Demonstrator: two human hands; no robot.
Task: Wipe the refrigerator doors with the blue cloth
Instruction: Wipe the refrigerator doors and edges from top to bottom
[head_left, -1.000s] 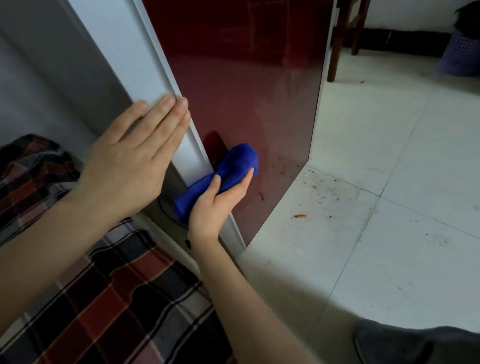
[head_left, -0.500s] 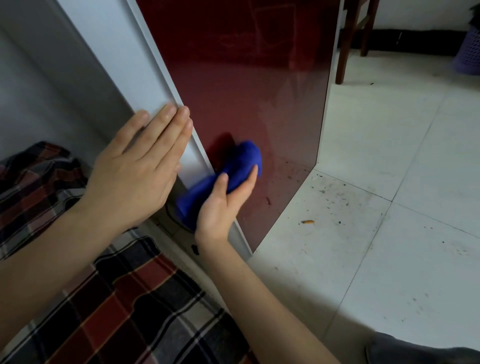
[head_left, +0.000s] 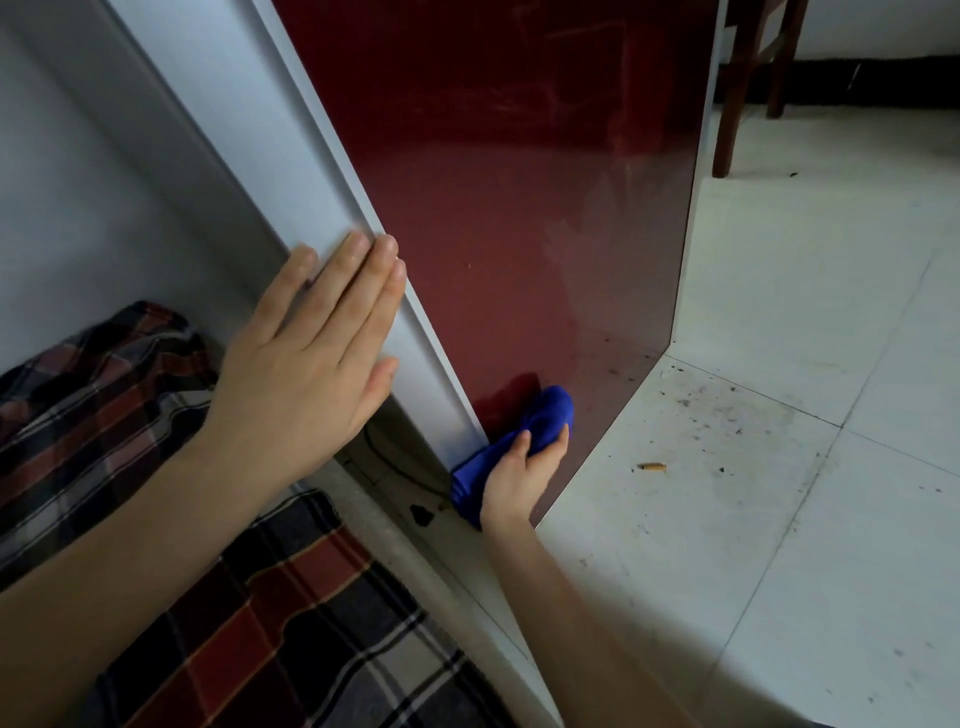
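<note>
- checked red, black and white fabric (head_left: 291, 623) fills the bottom-left corner, nearest the camera; both bare forearms reach out past it
- left hand (head_left: 306, 364): open, fingers straight and close together, palm flat against the pale white edge panel (head_left: 291, 171) that runs beside the red face; fingertips reach the corner where the two surfaces meet
- thin black cable (head_left: 387, 465) lies on the floor in the gap under that panel, just below the left hand
- right hand (head_left: 511, 480): lower and further out than the left, fingers and thumb curled round the bunched blue cloth (head_left: 548, 413), gripping it
- blue cloth sits at the very bottom of the refrigerator door (head_left: 519, 208), pressed on its glossy dark red face right next to the white edge panel, close to the floor; one end sticks up past the fingers, the other hangs out below the palm
- red face shows smears and a hazy patch higher up on the right, plus dark specks near its bottom edge
- white tiled floor (head_left: 779, 545) right of the door: dirty, dark specks and grey scuffs near the door corner
- small tan cylindrical scrap (head_left: 652, 467) lies on the tile, near the right hand but not touching it
- far end: dark brown wooden chair legs (head_left: 737, 104) stand on the tile past the door's far edge; black skirting strip (head_left: 872, 83) runs along the wall behind them
</note>
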